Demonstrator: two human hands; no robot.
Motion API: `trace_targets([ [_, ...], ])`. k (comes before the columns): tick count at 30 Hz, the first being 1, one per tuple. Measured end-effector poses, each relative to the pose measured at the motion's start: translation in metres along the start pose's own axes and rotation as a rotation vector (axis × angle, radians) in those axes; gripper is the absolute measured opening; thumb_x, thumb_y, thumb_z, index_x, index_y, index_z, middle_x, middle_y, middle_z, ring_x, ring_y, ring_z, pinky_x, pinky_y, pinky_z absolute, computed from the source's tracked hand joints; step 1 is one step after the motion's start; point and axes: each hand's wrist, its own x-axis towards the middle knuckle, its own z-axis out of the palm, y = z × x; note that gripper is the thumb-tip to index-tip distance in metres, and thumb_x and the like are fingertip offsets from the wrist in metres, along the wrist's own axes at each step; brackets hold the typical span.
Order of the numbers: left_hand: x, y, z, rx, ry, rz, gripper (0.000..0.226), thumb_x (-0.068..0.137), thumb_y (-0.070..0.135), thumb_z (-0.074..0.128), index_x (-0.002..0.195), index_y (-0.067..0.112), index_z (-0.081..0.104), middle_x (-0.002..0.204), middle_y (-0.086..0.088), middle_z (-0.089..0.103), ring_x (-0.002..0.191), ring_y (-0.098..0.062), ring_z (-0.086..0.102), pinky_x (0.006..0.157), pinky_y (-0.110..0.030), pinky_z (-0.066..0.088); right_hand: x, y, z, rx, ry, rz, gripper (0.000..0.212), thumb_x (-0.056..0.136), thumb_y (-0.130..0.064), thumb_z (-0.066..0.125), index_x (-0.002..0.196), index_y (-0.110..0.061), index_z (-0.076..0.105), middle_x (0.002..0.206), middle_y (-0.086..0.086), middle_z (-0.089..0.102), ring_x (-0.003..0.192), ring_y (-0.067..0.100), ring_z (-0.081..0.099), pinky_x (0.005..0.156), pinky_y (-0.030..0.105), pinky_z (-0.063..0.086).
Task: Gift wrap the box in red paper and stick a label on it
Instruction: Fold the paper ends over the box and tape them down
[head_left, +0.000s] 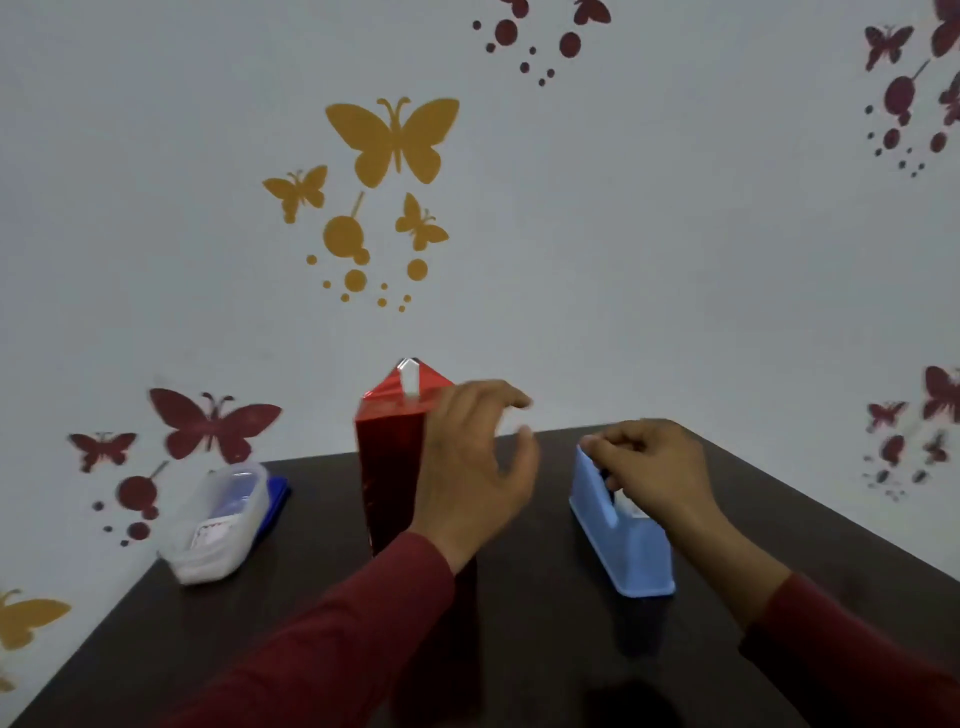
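Box: the box (392, 467) stood on end near the middle of the table, a tall narrow block wrapped in glossy red paper; its top end was folded to a triangular peak with a strip of pale tape (409, 382) over the fold.
Dispenser: a light blue plastic tape dispenser (621, 535), long and smooth with a flat base, sat to the right of the box, apart from it.
Tub: a clear, rounded plastic tub (215, 525) lay at the table's left edge, with white cards inside and something dark blue behind it.
Table: a dark brown table (270, 613) with a matte top ran back to the wall.
Room: a pale wall (675, 234) carried flat butterfly and dot decals in yellow and dark red.
Left hand: the left hand (475, 467) was at the box's right side near the top, fingers spread and loosely bent, blurred; whether it touched the paper could not be told.
Right hand: the right hand (652, 467) rested on the dispenser's far end, fingers curled and pinching at its top; what they pinched could not be told.
Sleeves: both arms wore dark red sleeves.
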Motion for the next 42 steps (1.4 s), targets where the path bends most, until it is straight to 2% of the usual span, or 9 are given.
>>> trace_targets([
  [4, -0.029, 0.008, 0.056, -0.16, -0.329, 0.034, 0.044, 0.083, 0.035, 0.076, 0.123, 0.021, 0.064, 0.124, 0.009, 0.06, 0.118, -0.01, 0.054, 0.1, -0.033, 0.046, 0.003, 0.032, -0.026, -0.301, 0.067, 0.08, 0.016, 0.082, -0.031, 0.068, 0.066, -0.03, 0.073, 0.066, -0.012, 0.07, 0.07, 0.009, 0.067, 0.063, 0.027, 0.051],
  [8, -0.051, 0.0, 0.11, -0.213, -0.544, -0.063, 0.088, 0.074, 0.057, 0.076, 0.15, 0.023, 0.047, 0.155, 0.01, 0.042, 0.145, -0.009, 0.034, 0.12, -0.033, 0.032, 0.007, 0.056, -0.037, -0.334, -0.015, 0.322, 0.033, 0.083, -0.037, 0.07, 0.06, -0.016, 0.058, 0.059, -0.005, 0.06, 0.063, 0.02, 0.065, 0.058, 0.038, 0.058],
  [12, -0.062, -0.007, 0.135, -0.307, -0.575, -0.171, 0.103, 0.072, 0.06, 0.076, 0.159, 0.028, 0.031, 0.166, 0.017, 0.025, 0.156, -0.003, 0.014, 0.126, -0.033, 0.021, 0.006, 0.051, -0.033, 0.103, -0.182, 0.65, 0.035, 0.088, -0.041, 0.075, 0.108, -0.012, 0.07, 0.11, 0.007, 0.069, 0.09, 0.03, 0.071, 0.062, 0.041, 0.063],
  [19, -0.069, -0.012, 0.139, -0.311, -0.572, -0.183, 0.101, 0.078, 0.066, 0.073, 0.161, 0.03, 0.027, 0.165, 0.024, 0.021, 0.148, 0.015, 0.01, 0.123, -0.028, 0.02, 0.022, 0.055, -0.026, 0.217, -0.233, 0.779, 0.038, 0.085, -0.013, 0.08, 0.118, -0.001, 0.065, 0.124, 0.016, 0.059, 0.1, 0.049, 0.061, 0.067, 0.065, 0.061],
  [23, -0.071, -0.011, 0.139, -0.331, -0.559, -0.22, 0.096, 0.08, 0.063, 0.073, 0.159, 0.028, 0.031, 0.163, 0.017, 0.032, 0.145, 0.012, 0.024, 0.123, -0.032, 0.029, 0.024, 0.05, -0.021, 0.412, -0.194, 0.754, 0.029, 0.09, -0.021, 0.076, 0.115, -0.007, 0.071, 0.129, 0.006, 0.063, 0.122, 0.046, 0.056, 0.074, 0.081, 0.049],
  [25, -0.072, -0.012, 0.139, -0.331, -0.556, -0.231, 0.092, 0.083, 0.058, 0.077, 0.159, 0.03, 0.032, 0.163, 0.018, 0.033, 0.147, 0.005, 0.029, 0.122, -0.035, 0.031, 0.017, 0.05, -0.019, 0.475, -0.109, 0.712, 0.024, 0.09, -0.017, 0.076, 0.109, -0.003, 0.072, 0.116, 0.007, 0.068, 0.111, 0.042, 0.063, 0.074, 0.076, 0.053],
  [28, -0.075, -0.015, 0.14, -0.331, -0.548, -0.22, 0.091, 0.085, 0.053, 0.079, 0.159, 0.029, 0.032, 0.159, 0.027, 0.028, 0.145, 0.012, 0.025, 0.121, -0.037, 0.033, -0.001, 0.057, -0.013, 0.514, 0.025, 0.636, 0.022, 0.086, -0.01, 0.077, 0.099, 0.006, 0.073, 0.094, 0.019, 0.07, 0.075, 0.036, 0.069, 0.054, 0.043, 0.054],
  [35, -0.074, -0.013, 0.136, -0.325, -0.599, -0.225, 0.103, 0.077, 0.07, 0.073, 0.161, 0.03, 0.026, 0.159, 0.028, 0.024, 0.143, 0.016, 0.018, 0.123, -0.038, 0.03, -0.025, 0.07, -0.008, 0.585, 0.085, 0.576, 0.018, 0.085, -0.007, 0.077, 0.093, 0.009, 0.075, 0.099, 0.026, 0.076, 0.092, 0.042, 0.075, 0.08, 0.068, 0.059],
  [42, -0.073, -0.015, 0.133, -0.309, -0.645, -0.224, 0.119, 0.065, 0.07, 0.08, 0.162, 0.033, 0.022, 0.166, 0.021, 0.023, 0.15, 0.005, 0.023, 0.123, -0.042, 0.031, -0.037, 0.076, -0.016, 0.607, -0.036, 0.481, 0.023, 0.091, -0.006, 0.073, 0.112, 0.003, 0.075, 0.102, 0.019, 0.079, 0.094, 0.036, 0.077, 0.072, 0.048, 0.065],
])
